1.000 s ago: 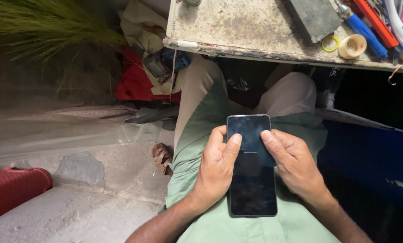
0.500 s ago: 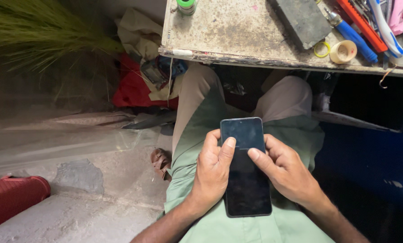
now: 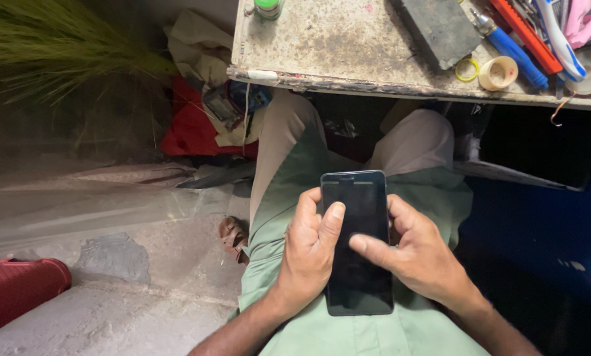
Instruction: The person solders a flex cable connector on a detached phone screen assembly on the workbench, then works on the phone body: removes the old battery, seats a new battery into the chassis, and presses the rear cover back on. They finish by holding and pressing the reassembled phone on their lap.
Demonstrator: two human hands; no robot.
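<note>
A black smartphone [image 3: 356, 217] with a dark screen lies upright over my lap, above my green shirt. My left hand [image 3: 309, 254] grips its left edge, thumb resting on the glass. My right hand [image 3: 417, 257] holds the right edge, and its thumb reaches across the middle of the screen. Both hands touch the phone; its lower part shows between my wrists.
A worn workbench [image 3: 348, 39] spans the top, carrying a dark block [image 3: 440, 26], a tape roll [image 3: 498, 72], a blue-handled tool [image 3: 513, 49], a red tool [image 3: 526, 33] and a green-capped bottle [image 3: 268, 8]. Red cloth [image 3: 196, 132] and clutter lie left; a red ribbed object [image 3: 18, 290] sits at lower left.
My right thumb has slid left and down across the screen toward its middle. The left thumb shifted slightly. The view moved a little, showing more of the bench.
</note>
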